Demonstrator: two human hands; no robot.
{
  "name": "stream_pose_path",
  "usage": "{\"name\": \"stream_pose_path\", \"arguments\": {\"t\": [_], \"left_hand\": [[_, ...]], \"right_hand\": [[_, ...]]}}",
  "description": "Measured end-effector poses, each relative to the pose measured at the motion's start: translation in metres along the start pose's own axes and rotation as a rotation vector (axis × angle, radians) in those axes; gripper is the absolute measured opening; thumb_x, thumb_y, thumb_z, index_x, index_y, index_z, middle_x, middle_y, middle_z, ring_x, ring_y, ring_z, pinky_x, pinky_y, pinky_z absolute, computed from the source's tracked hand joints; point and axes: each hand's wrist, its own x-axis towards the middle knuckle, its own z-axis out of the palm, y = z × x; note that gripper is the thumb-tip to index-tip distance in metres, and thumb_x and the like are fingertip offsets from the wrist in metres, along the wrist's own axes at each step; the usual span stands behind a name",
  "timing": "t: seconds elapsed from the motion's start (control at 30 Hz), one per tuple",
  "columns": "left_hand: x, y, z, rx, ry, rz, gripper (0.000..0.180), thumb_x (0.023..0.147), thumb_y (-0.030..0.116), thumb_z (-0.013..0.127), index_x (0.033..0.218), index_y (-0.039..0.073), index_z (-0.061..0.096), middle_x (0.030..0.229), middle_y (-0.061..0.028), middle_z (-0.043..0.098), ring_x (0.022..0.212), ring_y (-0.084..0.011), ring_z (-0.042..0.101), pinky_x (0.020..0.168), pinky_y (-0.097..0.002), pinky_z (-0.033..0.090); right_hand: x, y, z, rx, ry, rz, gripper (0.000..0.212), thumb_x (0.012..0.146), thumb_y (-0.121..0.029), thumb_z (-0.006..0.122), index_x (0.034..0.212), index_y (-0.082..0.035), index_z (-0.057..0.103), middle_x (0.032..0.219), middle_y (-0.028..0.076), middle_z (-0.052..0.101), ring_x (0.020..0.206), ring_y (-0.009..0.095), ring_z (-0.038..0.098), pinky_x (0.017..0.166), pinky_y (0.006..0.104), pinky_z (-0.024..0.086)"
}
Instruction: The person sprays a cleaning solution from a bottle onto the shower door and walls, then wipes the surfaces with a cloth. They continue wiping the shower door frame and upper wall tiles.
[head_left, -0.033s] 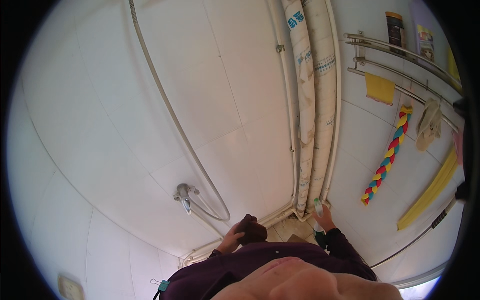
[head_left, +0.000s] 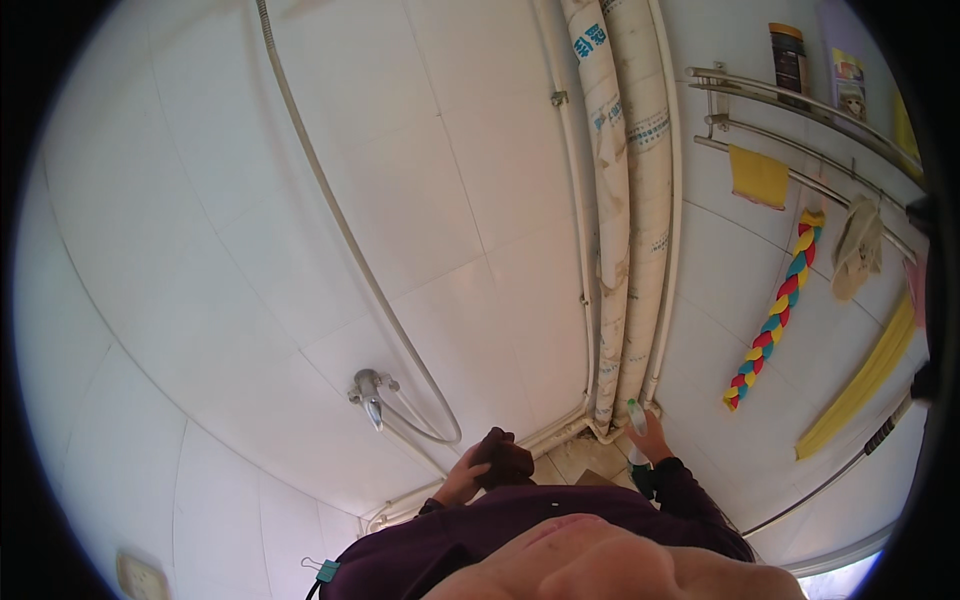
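Note:
My left hand [head_left: 462, 480] is closed around a bunched dark brown cloth [head_left: 507, 459] near the lower middle of the head view. To the right, my right hand [head_left: 651, 438] grips a slim bottle [head_left: 637, 416] with a pale body and a green tip, held upright by the foot of the wall pipes. A dark green part [head_left: 641, 481] shows below that hand; whether it belongs to the bottle I cannot tell. My dark purple clothing hides much of what lies under both hands.
Two thick wrapped pipes [head_left: 622, 230] run down the corner. A shower tap [head_left: 368, 388] with a hose [head_left: 345, 225] is on the left wall. On the right, a metal rack [head_left: 800, 95] carries bottles; a yellow cloth [head_left: 759, 177], a braided strip [head_left: 775, 315] and a long yellow towel [head_left: 860, 385] hang there.

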Motion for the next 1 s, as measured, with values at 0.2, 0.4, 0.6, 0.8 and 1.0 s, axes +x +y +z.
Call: {"name": "stream_pose_path", "arguments": {"t": [0.2, 0.4, 0.6, 0.8, 1.0], "left_hand": [[0.033, -0.001, -0.027, 0.290, 0.158, -0.260, 0.041, 0.088, 0.031, 0.056, 0.110, -0.003, 0.053, 0.101, -0.0102, 0.061, 0.092, -0.0173, 0.057, 0.081, -0.0310, 0.047], [0.055, -0.003, -0.024, 0.196, 0.013, -0.223, 0.039, 0.089, 0.024, 0.054, 0.117, -0.003, 0.051, 0.104, -0.0110, 0.060, 0.091, -0.0189, 0.059, 0.081, -0.0323, 0.048], [0.072, -0.009, 0.005, 0.184, -0.042, -0.260, 0.036, 0.088, 0.015, 0.052, 0.119, -0.003, 0.047, 0.113, -0.0130, 0.056, 0.097, -0.0242, 0.058, 0.085, -0.0366, 0.047], [0.094, -0.024, 0.003, 0.226, -0.012, -0.316, 0.032, 0.092, 0.023, 0.047, 0.113, -0.002, 0.050, 0.103, -0.0133, 0.059, 0.092, -0.0242, 0.060, 0.081, -0.0365, 0.049], [0.122, -0.045, -0.004, -0.089, -0.149, -0.420, 0.033, 0.093, 0.025, 0.044, 0.112, -0.002, 0.050, 0.103, -0.0139, 0.060, 0.093, -0.0272, 0.061, 0.080, -0.0381, 0.051]], "right_hand": [[-0.021, -0.001, -0.012, 0.236, -0.039, 0.136, 0.045, 0.076, -0.024, 0.068, 0.112, 0.000, 0.053, 0.094, 0.012, 0.061, 0.087, 0.020, 0.056, 0.076, 0.0370, 0.045], [-0.055, -0.016, -0.038, 0.022, 0.197, 0.079, 0.053, 0.075, -0.028, 0.070, 0.115, 0.001, 0.052, 0.103, 0.017, 0.061, 0.094, 0.024, 0.057, 0.083, 0.0363, 0.044], [-0.097, -0.009, -0.076, -0.093, 0.344, 0.197, 0.054, 0.074, -0.039, 0.068, 0.112, -0.002, 0.055, 0.096, 0.020, 0.062, 0.090, 0.033, 0.059, 0.078, 0.0408, 0.045], [-0.166, -0.016, -0.139, -0.570, 0.433, 0.543, 0.058, 0.071, -0.053, 0.064, 0.095, -0.001, 0.059, 0.084, 0.022, 0.062, 0.078, 0.038, 0.059, 0.068, 0.0439, 0.047], [-0.226, -0.191, -0.339, -0.464, 0.939, -0.138, 0.016, 0.087, -0.022, 0.058, 0.097, -0.011, 0.062, 0.085, 0.002, 0.064, 0.068, 0.012, 0.057, 0.055, 0.0244, 0.040]]}}
